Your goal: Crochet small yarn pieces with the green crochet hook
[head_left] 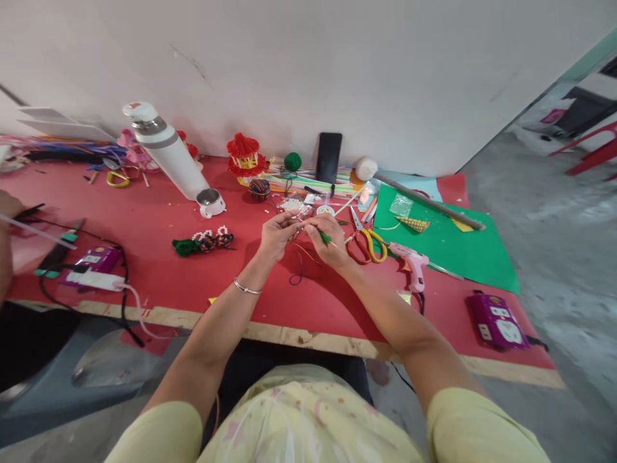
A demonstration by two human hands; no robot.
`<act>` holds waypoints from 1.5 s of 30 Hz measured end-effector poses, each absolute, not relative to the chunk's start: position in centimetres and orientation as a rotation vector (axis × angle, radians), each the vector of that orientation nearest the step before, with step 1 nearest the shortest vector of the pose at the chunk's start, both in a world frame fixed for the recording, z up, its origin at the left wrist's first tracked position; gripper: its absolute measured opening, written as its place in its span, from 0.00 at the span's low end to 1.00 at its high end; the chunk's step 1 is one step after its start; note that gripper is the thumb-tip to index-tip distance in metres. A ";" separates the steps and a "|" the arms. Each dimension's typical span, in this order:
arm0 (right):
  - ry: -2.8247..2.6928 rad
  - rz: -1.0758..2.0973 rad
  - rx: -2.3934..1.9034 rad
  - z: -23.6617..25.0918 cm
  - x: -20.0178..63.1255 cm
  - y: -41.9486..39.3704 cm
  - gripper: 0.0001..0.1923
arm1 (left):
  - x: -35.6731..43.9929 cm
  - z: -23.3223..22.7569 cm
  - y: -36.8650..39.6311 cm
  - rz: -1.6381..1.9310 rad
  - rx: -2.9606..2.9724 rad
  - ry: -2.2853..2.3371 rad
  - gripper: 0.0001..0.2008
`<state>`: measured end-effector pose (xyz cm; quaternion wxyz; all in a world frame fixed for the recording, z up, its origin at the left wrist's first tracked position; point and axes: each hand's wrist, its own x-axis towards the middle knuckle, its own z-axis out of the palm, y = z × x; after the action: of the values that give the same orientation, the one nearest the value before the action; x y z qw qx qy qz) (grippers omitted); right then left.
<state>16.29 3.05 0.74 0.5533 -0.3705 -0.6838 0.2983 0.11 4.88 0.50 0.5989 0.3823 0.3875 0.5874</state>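
Your two hands meet above the middle of the red tabletop (159,257), and the green yarn piece (324,238) sits between them. It is a small, stubby length of green, held in the pinch of your right hand (331,241); its long axis appears to slant from near right up toward far left, pointing at your left hand (278,233). The right grip is closed on the green piece. The left grip is also pinched shut, fingertips turned toward the right hand, on something fine that is too small to name; it may be a thread or the far tip of the same piece. Your right hand is therefore the nearer one, with the left just beside it, almost touching.

A thin dark cord (297,267) loops on the tabletop directly under the hands. Just right lie yellow-handled scissors (369,243), then a pink glue gun (411,265) at the edge of a green paper sheet (448,251). To the left rests a beaded yarn strand (205,242). Farther off, near the wall, stand a white flask (166,151), a red tasselled ornament (245,156), a green yarn ball (292,161) and a black phone (329,157). Another person's hand (7,206) shows at the far left edge.
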 end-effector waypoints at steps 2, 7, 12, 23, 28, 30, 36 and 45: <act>-1.696 0.607 -0.904 0.3 16.4 3.1 0.10 | 0.2 0.5 4.8 1.363 0.860 0.901 0.24; -1.840 0.516 -0.930 -0.8 16.8 3.5 0.14 | -0.1 0.5 4.8 1.356 0.763 0.858 0.26; -1.842 0.543 -0.851 -0.3 16.8 3.6 0.10 | -1.3 0.4 5.2 1.177 0.683 0.788 0.26; -1.412 0.974 -0.779 1.5 15.8 2.4 0.10 | -2.4 0.4 5.5 1.053 0.726 0.681 0.23; -1.375 1.028 -0.830 1.7 16.8 3.6 0.09 | -2.8 0.6 5.6 1.060 0.734 0.708 0.21; -1.415 1.020 -0.827 2.1 17.2 3.9 0.08 | -3.0 0.6 5.7 1.063 0.736 0.712 0.20; -1.578 0.935 -0.805 2.5 18.4 4.5 0.06 | -3.2 1.1 5.7 1.054 0.700 0.764 0.20; -1.684 0.976 -0.744 2.7 20.1 5.4 0.10 | -3.5 1.2 5.8 0.955 0.697 0.774 0.18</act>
<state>20.12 5.37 2.67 0.5044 -0.3084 -0.6979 0.4043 -3.45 5.75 1.24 0.7606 0.3202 0.3555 0.4389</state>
